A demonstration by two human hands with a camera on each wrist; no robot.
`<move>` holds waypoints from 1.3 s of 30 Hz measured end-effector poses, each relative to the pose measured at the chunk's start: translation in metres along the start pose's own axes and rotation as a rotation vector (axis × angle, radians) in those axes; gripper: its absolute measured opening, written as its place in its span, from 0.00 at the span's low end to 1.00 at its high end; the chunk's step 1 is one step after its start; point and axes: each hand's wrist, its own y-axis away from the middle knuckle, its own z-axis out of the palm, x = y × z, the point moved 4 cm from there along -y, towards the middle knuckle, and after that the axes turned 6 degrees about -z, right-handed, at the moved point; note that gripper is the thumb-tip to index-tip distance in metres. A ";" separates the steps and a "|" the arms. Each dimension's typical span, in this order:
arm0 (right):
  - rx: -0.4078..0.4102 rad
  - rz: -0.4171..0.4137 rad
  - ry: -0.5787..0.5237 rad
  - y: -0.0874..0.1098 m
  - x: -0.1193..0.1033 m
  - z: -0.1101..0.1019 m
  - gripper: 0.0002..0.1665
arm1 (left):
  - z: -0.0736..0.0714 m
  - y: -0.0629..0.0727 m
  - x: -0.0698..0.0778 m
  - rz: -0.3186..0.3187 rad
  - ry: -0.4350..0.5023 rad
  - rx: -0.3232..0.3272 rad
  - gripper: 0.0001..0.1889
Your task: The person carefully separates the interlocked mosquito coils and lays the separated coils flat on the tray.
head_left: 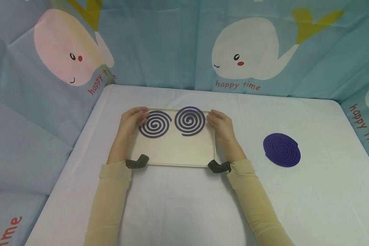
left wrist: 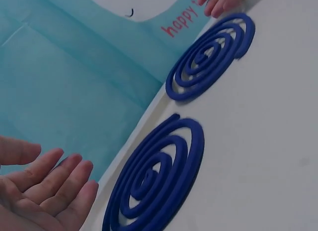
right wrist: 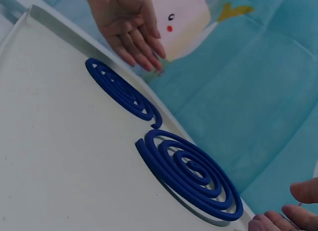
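Note:
A shallow cream tray (head_left: 175, 153) lies on the white table with two purple-blue spiral mosquito coils on it along its far edge. The left coil (head_left: 154, 125) is the closer one to my left hand (head_left: 131, 123), which is at the tray's far left corner, fingers loosely extended. My right hand (head_left: 222, 127) is at the far right corner, beside the right coil (head_left: 189, 121), which overlaps the tray's far rim in the head view. In the left wrist view, my left hand's fingers (left wrist: 62, 184) stand apart from the coil with nothing between them.
To the right of the tray, a tightly wound purple coil disc (head_left: 282, 150) lies flat on the white tablecloth (head_left: 326, 136). Blue curtain fabric (head_left: 172, 51) printed with whales hangs behind the table and at its sides. Dark bands (head_left: 137, 162) circle both wrists near the tray's front corners.

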 end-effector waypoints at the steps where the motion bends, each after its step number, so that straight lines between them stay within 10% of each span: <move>1: -0.001 0.002 0.000 0.001 -0.002 -0.003 0.28 | 0.004 0.001 0.001 -0.006 0.016 -0.015 0.19; 21: 0.023 -0.033 -0.009 0.025 -0.036 -0.088 0.27 | 0.131 0.053 -0.004 0.064 0.118 -0.420 0.17; 39: 0.025 -0.175 -0.098 0.060 -0.075 -0.193 0.12 | 0.245 0.091 -0.032 0.041 0.033 -0.648 0.14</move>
